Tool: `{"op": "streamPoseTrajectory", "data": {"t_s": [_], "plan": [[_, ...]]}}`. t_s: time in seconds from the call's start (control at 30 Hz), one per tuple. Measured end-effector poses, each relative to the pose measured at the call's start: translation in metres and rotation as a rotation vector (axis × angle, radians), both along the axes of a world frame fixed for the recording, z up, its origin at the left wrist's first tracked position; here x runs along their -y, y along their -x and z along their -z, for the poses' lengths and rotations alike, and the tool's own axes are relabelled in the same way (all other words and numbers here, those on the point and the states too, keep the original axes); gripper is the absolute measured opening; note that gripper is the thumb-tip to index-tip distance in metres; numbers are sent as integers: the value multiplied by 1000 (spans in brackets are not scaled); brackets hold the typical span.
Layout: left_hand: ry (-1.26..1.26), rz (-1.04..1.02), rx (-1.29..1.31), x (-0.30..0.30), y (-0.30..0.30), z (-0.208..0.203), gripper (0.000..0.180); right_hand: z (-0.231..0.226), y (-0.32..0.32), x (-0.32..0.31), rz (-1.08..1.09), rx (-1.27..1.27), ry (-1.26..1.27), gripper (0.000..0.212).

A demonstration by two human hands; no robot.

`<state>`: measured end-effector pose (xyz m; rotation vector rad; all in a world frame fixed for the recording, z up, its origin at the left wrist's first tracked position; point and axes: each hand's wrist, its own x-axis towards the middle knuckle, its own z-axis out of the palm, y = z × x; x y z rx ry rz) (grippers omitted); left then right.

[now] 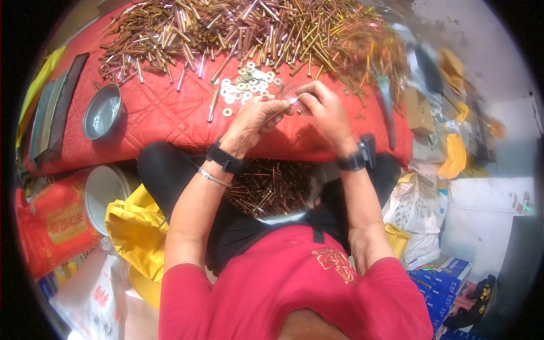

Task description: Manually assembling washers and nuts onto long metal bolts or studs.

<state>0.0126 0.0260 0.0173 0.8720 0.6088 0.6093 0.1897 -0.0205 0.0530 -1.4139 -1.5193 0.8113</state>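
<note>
Washers lie right of the bowl.

A workshop is suggested by many metal rods and washers which are heaped on the red quilted cover, and by blue boxes stacked to its right.

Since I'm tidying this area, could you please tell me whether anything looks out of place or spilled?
Nothing looks clearly spilled or damaged. Slightly odd: one washer sits apart, near the washer pile, and a metal rod lies left of it, away from the rod heap.
</note>
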Motion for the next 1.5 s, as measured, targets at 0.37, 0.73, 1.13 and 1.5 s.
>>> {"op": "streamPoseTrajectory", "data": {"t_s": [0.37, 0.73, 1.13, 1.5], "plan": [[-234, 7, -204, -2, -5, 6, 19, -8, -12, 5, -92, 257, -4, 6], [-257, -3, -178, 1, -5, -3, 24, 5, -16, 8, -58, -132, 99, 5], [-223, 28, -120, 1, -3, -2, 23, 4, -13, 10, 11, 184, 69, 16], [-60, 91, -84, -5, -3, 9, 20, 16, -4, -3, 16, 281, -390, 27]]}}
